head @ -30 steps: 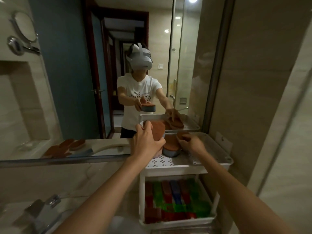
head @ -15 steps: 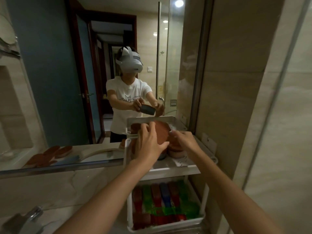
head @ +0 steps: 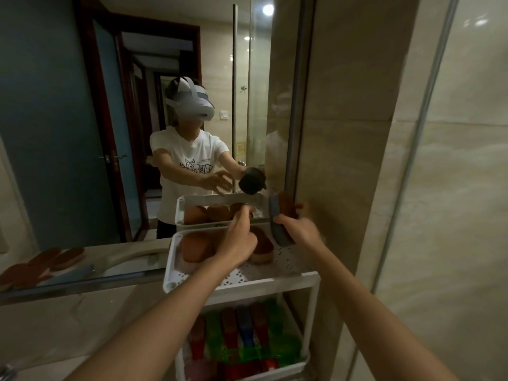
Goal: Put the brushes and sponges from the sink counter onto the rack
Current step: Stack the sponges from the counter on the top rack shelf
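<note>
Far L, mirror shows brown brushes lying on the sink counter. Rack stands at counter's R end; brown sponges sit on its top tray. L hand is over them, fingers loose & apart, holding nothing; contact unclear. Just R of it, R hand grips a grey-backed brush, tilted on edge above the tray's back R corner. Below, lower shelf holds coloured brushes.

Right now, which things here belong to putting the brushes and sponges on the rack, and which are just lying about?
Job: held sponge, brown sponges on the top shelf, rack.
Lying about: mirror, glass panel, tiled wall.
</note>
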Demonstrator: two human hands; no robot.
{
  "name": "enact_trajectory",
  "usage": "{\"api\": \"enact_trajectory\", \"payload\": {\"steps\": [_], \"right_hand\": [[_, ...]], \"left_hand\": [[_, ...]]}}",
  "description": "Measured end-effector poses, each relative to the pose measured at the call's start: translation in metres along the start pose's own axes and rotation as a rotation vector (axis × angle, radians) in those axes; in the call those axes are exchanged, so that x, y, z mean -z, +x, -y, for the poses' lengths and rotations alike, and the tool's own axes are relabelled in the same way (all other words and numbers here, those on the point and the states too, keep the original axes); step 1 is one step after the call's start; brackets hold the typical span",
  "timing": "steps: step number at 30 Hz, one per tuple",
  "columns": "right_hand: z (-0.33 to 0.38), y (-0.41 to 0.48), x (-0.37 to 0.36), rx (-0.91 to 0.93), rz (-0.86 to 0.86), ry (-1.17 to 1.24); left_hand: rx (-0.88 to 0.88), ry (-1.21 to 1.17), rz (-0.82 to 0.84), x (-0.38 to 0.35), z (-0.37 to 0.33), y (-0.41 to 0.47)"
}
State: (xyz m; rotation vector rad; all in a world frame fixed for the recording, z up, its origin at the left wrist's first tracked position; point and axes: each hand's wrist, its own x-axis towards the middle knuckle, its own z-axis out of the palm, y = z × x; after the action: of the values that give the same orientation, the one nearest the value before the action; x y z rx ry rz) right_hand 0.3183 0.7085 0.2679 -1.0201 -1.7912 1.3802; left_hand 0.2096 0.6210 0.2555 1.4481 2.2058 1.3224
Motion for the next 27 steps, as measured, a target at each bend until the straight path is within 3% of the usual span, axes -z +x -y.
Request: {"api": "enact_trajectory", "payload": {"steps": [3,7,16,27], "right_hand": [[-0.007,0.006,0.001,0.195,-0.051,-0.227],[-0.016,0.021,-0.006,0.213,-0.048,-0.469],[-0.028,0.030,-0.031,0.192,-0.020,-0.716],[-0.033,0.033,-0.032,0.116,0.004,-0.656]], "left_hand": [[-0.032,0.401,0.213,-0.005,0.018,0.007],[-0.128,0.706,0.378,-0.007,0.035,0.012],[-0.145,0.731,0.255,-0.016,0.051,0.013],[-0.128,0.704,0.265,-0.016,0.053,0.012]]}}
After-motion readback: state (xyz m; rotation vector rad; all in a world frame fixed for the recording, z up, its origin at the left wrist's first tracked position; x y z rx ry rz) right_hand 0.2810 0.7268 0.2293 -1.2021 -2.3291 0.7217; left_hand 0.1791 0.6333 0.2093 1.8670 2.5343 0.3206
